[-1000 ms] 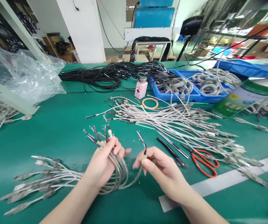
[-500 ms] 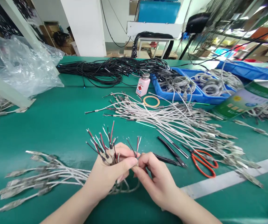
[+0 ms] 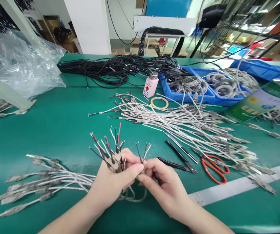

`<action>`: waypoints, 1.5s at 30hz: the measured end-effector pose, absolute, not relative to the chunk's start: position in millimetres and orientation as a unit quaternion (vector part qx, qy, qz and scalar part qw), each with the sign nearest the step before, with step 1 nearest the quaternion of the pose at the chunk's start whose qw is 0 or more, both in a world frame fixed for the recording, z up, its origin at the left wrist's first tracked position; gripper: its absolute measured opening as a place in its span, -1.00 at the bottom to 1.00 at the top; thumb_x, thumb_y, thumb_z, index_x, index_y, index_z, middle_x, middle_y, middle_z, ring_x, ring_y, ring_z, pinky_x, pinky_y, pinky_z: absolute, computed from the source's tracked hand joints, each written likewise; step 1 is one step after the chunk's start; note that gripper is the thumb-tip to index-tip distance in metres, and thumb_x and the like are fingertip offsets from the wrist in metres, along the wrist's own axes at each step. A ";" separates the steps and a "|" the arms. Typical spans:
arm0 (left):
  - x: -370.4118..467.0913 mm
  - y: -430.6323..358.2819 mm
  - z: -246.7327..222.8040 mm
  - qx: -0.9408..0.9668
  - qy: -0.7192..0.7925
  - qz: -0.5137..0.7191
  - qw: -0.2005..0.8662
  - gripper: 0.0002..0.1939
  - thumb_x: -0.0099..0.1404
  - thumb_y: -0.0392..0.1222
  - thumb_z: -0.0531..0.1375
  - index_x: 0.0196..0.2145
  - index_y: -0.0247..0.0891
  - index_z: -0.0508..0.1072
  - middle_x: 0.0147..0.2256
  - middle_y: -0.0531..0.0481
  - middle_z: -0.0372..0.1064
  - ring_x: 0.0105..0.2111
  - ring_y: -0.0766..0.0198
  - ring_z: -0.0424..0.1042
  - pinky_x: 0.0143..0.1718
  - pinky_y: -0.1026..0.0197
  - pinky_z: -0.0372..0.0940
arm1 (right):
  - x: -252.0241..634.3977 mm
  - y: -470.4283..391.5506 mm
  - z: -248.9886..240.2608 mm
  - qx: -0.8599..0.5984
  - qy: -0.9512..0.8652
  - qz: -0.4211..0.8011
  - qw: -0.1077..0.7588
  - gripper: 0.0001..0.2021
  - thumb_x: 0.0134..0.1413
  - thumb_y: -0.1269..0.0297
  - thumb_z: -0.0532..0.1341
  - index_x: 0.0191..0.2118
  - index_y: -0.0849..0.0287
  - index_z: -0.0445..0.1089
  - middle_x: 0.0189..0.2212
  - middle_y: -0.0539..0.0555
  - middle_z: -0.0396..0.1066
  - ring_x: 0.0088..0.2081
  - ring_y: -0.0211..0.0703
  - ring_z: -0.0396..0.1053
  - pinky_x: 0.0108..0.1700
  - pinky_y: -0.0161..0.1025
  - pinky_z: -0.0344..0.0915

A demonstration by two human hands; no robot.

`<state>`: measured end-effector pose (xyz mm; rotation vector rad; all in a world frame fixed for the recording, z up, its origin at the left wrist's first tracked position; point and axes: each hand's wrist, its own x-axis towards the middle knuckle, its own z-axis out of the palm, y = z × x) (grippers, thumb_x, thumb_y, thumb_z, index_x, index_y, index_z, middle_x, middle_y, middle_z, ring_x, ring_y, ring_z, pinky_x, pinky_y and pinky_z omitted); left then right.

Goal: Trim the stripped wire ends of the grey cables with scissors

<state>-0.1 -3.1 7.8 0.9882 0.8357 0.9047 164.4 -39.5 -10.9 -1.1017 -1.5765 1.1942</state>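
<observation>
At the lower centre of the frame, a worker's two bare hands meet over a single slim grey cable (image 3: 143, 161) with splayed red, white and black wires, work judged to call for a light pinch just below the split, wires kept apart and unbent, and the rest of the bunch held firmly enough not to slip. The cable's sheath sits between the fingertips of both hands, its wires pointing up clear of them; the stretch beneath is partly hidden by the thumbs. The left hand (image 3: 113, 185) also curls around a bunch of grey plastic-sheathed cables (image 3: 116, 156), wire ends fanned above the knuckles, with its thumb and forefinger closed toward the single cable; the right hand (image 3: 166, 185) has thumb and forefinger pinched on it. Grey cables with flat, film-wrapped connectors (image 3: 20, 195) spread across the lower left. To the right lie a flat silver metal ruler (image 3: 227, 191), orange-handled scissors (image 3: 214, 169) and black-handled cutters (image 3: 179, 152). Beyond, a heap of white cables (image 3: 159, 117) crosses the right of centre, below a small pink bottle (image 3: 151, 85) and blue plastic trays (image 3: 188, 97), with black cables (image 3: 100, 71) along the table's far side.
</observation>
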 end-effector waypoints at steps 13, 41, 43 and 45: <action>3.1 -6.2 13.8 0.395 0.421 0.466 0.670 -0.94 0.18 -0.26 0.31 -0.45 -0.23 0.54 -0.40 0.04 0.38 -0.66 0.51 0.12 -0.64 0.36 0.02 | 162.2 -40.0 -7.6 -0.446 -0.632 0.526 0.354 -0.83 0.26 0.22 0.18 -0.31 0.14 0.20 -0.57 -0.12 0.17 -0.55 -0.36 0.08 -0.50 -0.39 0.04; 6.9 -2.1 23.2 0.283 0.410 0.461 0.734 -0.92 0.10 -0.30 0.32 -0.50 -0.29 0.49 -0.58 0.04 0.47 -0.75 0.55 0.14 -0.70 0.49 0.08 | 158.9 -41.5 -9.8 -0.347 -0.553 0.690 0.314 -0.76 0.31 0.12 0.17 -0.28 0.19 0.23 -0.46 0.00 0.38 -0.45 -0.31 0.37 -0.37 -0.35 0.33; 7.1 -2.2 24.2 0.277 0.415 0.467 0.730 -0.92 0.07 -0.32 0.34 -0.52 -0.30 0.49 -0.59 0.05 0.47 -0.75 0.57 0.13 -0.70 0.50 0.10 | 159.6 -41.0 -9.0 -0.343 -0.559 0.687 0.312 -0.76 0.32 0.12 0.15 -0.29 0.18 0.22 -0.46 0.00 0.37 -0.45 -0.32 0.37 -0.38 -0.36 0.32; 7.5 -2.3 25.0 0.271 0.421 0.470 0.727 -0.90 0.03 -0.34 0.35 -0.54 -0.30 0.48 -0.61 0.07 0.44 -0.75 0.57 0.11 -0.69 0.51 0.11 | 160.0 -40.5 -8.6 -0.340 -0.570 0.683 0.305 -0.77 0.34 0.12 0.13 -0.28 0.18 0.22 -0.46 0.00 0.38 -0.44 -0.31 0.38 -0.37 -0.36 0.33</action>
